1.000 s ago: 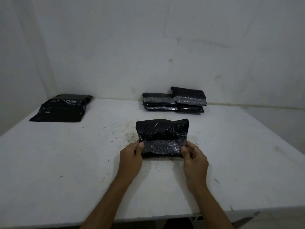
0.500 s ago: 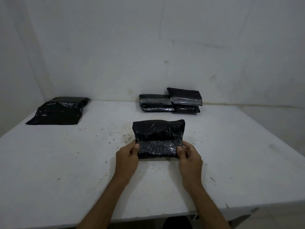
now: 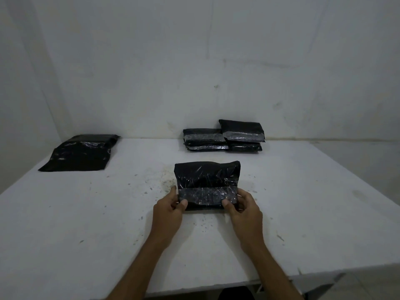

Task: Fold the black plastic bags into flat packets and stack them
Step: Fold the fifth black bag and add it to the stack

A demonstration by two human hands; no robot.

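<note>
A half-folded black plastic bag (image 3: 207, 180) lies on the white table (image 3: 86, 224) in front of me, its near flap turned up as a shiny grey band. My left hand (image 3: 170, 210) pinches the band's left end and my right hand (image 3: 243, 210) pinches its right end, thumbs on top. Against the back wall sit two short stacks of folded packets, the left stack (image 3: 204, 140) and the right stack (image 3: 243, 135), side by side and touching. A pile of unfolded black bags (image 3: 81, 152) lies flat at the far left of the table.
White walls close the table at the back and left. The table's front edge (image 3: 303, 276) runs just below my forearms, with floor visible at the lower right. Dirt specks mark the surface around the bag.
Both hands have stayed on the ends of the near flap; the band looks pressed a little flatter against the bag. The stacks and the pile have not moved.
</note>
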